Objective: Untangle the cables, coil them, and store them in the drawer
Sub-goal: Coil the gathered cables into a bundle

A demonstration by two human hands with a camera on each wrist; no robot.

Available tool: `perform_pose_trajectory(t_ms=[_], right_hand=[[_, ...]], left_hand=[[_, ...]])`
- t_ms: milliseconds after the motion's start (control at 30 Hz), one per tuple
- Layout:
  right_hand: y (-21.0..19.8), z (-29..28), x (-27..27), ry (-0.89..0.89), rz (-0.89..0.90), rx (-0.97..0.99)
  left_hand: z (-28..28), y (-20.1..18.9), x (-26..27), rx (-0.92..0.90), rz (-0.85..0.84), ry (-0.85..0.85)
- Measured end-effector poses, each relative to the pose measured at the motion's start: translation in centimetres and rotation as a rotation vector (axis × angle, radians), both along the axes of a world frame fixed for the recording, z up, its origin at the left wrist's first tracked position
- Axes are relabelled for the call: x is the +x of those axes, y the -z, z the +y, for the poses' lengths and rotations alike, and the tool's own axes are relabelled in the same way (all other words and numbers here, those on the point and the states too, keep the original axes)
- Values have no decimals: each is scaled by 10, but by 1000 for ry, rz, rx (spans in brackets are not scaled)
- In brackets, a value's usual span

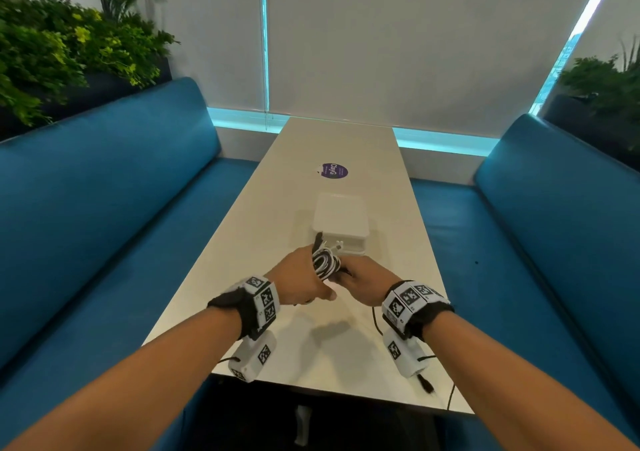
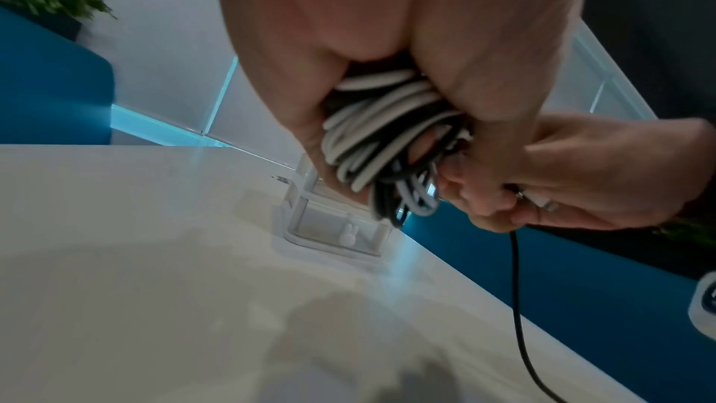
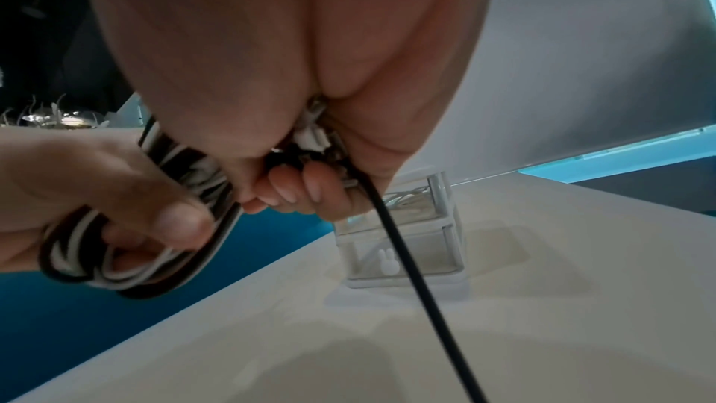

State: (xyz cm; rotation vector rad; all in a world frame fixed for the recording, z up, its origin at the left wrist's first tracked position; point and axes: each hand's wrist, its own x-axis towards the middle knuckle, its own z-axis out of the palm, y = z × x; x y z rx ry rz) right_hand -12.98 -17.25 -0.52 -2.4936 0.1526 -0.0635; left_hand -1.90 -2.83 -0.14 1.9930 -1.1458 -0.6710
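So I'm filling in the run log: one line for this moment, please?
stage: coiling | left hand: grips black-and-white cable bundle | right hand: pinches cable ends | loose black cable: trailing | drawer unit: closed

both hands [image 1: 332, 282] gripping coiled cables [image 1: 325, 263], drawer box [image 1: 341, 223] beyond

A long, narrow, cream-white rectangular tabletop [image 1: 263, 228] runs away between two blue benches. On it, about midway along, stands a small white plastic two-tier drawer box [image 1: 341, 223] with clear fronts and little rabbit-shaped pulls; the upper drawer has pale cable inside. Further back a round purple sticker [image 1: 333, 171] lies flat on the surface. A thin black cable [image 1: 376, 322] trails onto the near right part and over the near edge
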Motion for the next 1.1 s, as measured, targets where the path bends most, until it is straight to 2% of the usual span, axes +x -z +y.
perform_pose_trajectory(t_ms=[133,267,433,567,700,967,1100], right_hand=[[5,-2,-1,18,-13,21],[8,1,2,22,-25,47],[13,3,2,150,-43,88],[14,0,-2,196,-10,161],[14,-5,-8,174,48,196],[24,-19,-1,143,-34,55],[22,-22,-1,146,-46,103]], left_hand=[[-4,1,-1,-5,-67,-46],[-10,1,4,115,-153,-71],[-8,2,6,138,-185,-72],[-3,0,10,162,-327,-62],[6,0,21,64,-199,-120],[8,10,7,-16,60,-31],[2,13,4,-27,88,-7]])
